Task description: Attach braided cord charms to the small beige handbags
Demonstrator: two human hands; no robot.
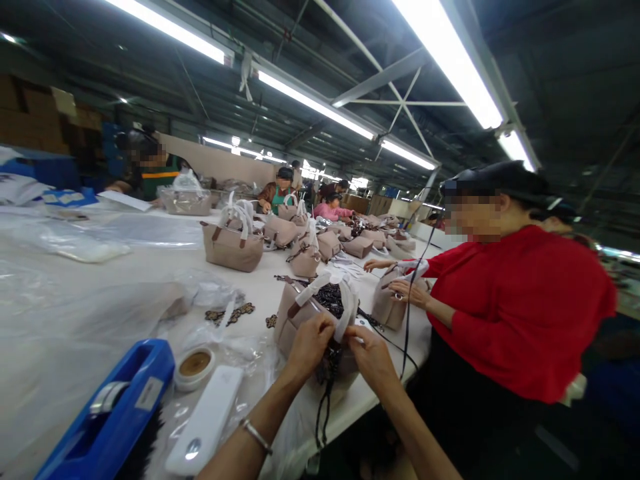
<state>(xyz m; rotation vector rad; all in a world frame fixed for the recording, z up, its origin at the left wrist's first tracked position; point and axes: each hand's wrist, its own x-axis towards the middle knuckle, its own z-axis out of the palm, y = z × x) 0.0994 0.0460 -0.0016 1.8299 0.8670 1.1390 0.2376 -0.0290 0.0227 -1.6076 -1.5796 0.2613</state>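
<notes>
A beige handbag (293, 313) with white-wrapped handles stands at the table's near edge, dark patterned material showing in its open top. My left hand (310, 343) and my right hand (369, 353) are both closed in a pinch at the bag's front, around the white-wrapped handle (347, 313) and a dark cord (325, 407) that hangs down over the table edge. A bracelet sits on my left wrist. What exactly each set of fingers pinches is hidden.
A blue tape dispenser (113, 413), a small round tin (194, 367) and a white flat device (207, 420) lie at the near left on clear plastic sheeting. Several more beige handbags (231, 243) line the long white table. A person in red (515, 313) works on a bag at my right; others sit farther along.
</notes>
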